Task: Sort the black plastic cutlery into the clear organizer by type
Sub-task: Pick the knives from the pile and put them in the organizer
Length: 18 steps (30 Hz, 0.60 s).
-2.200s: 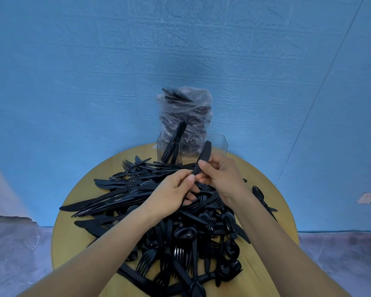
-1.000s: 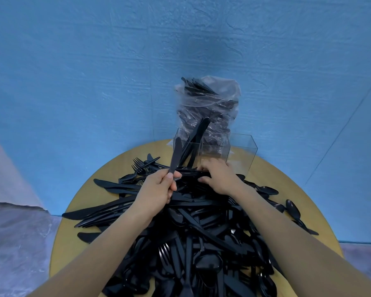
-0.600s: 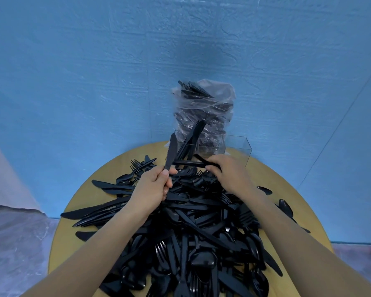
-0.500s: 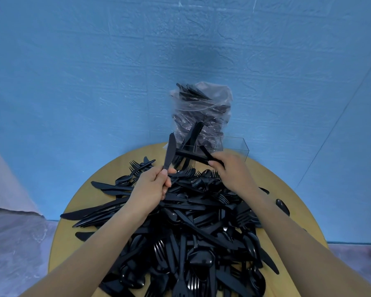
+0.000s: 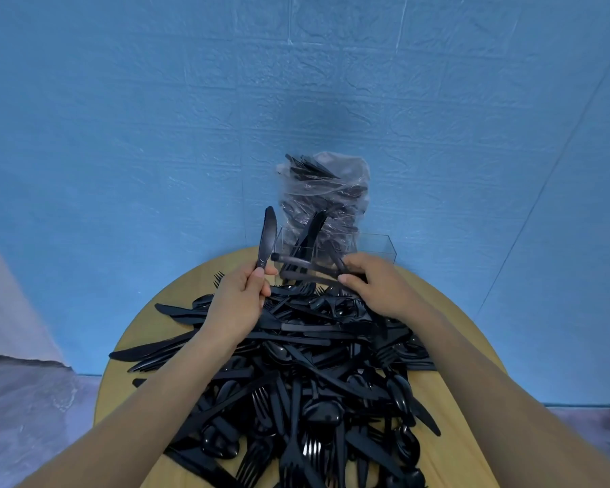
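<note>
- The left hand holds one black knife standing up
- The right hand grips a few blurry black pieces sideways
- The clear organizer sits at the table far edge, knives inside
- A big cutlery pile covers the table

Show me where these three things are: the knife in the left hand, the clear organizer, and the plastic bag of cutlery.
knife (image 5: 267, 237): head view, on the blade.
clear organizer (image 5: 379, 245): head view, on its right compartment wall.
plastic bag of cutlery (image 5: 326, 188): head view, on the upper bag.
</note>
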Available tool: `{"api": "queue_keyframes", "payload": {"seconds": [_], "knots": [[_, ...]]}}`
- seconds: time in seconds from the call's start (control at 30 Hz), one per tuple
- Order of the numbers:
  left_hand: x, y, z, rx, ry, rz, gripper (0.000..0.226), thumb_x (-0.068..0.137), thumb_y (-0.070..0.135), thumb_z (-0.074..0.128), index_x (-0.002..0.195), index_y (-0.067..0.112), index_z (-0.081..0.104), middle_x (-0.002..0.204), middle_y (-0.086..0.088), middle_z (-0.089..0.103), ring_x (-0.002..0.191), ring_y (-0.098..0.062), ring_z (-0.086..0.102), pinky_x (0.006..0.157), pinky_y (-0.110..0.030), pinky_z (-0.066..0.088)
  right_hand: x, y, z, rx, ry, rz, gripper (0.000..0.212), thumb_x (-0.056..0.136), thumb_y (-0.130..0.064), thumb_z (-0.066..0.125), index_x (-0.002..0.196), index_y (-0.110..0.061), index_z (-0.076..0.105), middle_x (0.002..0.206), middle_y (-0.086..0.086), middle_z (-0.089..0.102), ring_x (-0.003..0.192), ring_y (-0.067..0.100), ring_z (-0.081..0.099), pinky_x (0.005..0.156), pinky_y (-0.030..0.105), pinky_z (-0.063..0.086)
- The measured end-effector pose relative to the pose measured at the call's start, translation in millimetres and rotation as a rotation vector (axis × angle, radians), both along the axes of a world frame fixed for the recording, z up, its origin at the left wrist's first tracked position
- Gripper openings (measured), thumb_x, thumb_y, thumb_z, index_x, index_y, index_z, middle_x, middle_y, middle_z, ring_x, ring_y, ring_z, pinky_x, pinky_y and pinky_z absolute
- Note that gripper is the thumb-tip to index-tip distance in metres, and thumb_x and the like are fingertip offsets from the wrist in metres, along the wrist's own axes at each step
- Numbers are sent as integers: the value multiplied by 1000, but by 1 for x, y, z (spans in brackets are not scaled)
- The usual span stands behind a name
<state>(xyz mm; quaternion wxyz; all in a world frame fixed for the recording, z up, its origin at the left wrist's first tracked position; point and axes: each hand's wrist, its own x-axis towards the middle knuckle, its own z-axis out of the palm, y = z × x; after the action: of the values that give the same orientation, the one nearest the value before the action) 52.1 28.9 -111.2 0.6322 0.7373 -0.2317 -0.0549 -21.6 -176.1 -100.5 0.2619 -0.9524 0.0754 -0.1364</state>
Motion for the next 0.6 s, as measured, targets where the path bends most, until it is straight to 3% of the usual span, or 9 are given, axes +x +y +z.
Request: {"api": "queue_keyframes", "payload": {"seconds": [0.07,0.13,0.23,0.3,0.4,0.5,0.6], "knots": [[-1,0,0,27,-47,0,27,103,17,32,94,22,57,68,3,47,57,-8,41,58,-21,39,-4,4,-3,105,42,25,8,94,-18,56,100,-19,51,104,-2,67,101,13,61,92,34,46],[-1,-1,0,55,-104,3,27,102,18,32,90,25,55,70,3,50,60,-8,47,63,-21,43,-9,8,-5,143,96,70,13,94,-15,56,89,-21,46,88,-3,69,87,13,65,85,32,49],[0,-3,-5,162,-263,24,25,102,17,31,93,21,54,73,4,55,72,-12,55,76,-26,47,-16,15,-6,189,168,149,18,92,-11,58,82,-19,46,75,-7,67,65,-2,62,70,17,46],[-1,-5,-9,288,-374,37,23,102,17,31,98,18,54,78,6,58,78,-12,56,74,-25,42,-19,18,-6,203,188,185,17,92,-10,58,82,-18,47,74,-9,66,62,-8,59,67,10,42],[-5,-6,-13,456,-418,-14,22,102,19,31,99,20,53,86,8,61,81,-11,55,70,-26,38,-22,19,-4,187,184,218,20,91,-11,59,81,-22,46,75,-11,66,66,-7,58,73,14,44],[-10,-7,-14,599,-380,-145,21,102,20,32,92,21,51,92,7,63,87,-13,60,75,-28,44,-24,19,0,123,165,231,24,89,-12,63,79,-26,46,85,-8,65,78,-3,59,86,27,46],[-14,-8,-11,561,-120,-332,24,102,19,33,88,17,52,87,0,67,75,-16,69,70,-27,52,-25,17,4,69,177,268,18,88,-13,65,82,-22,51,92,-3,69,83,4,64,89,31,48]]}}
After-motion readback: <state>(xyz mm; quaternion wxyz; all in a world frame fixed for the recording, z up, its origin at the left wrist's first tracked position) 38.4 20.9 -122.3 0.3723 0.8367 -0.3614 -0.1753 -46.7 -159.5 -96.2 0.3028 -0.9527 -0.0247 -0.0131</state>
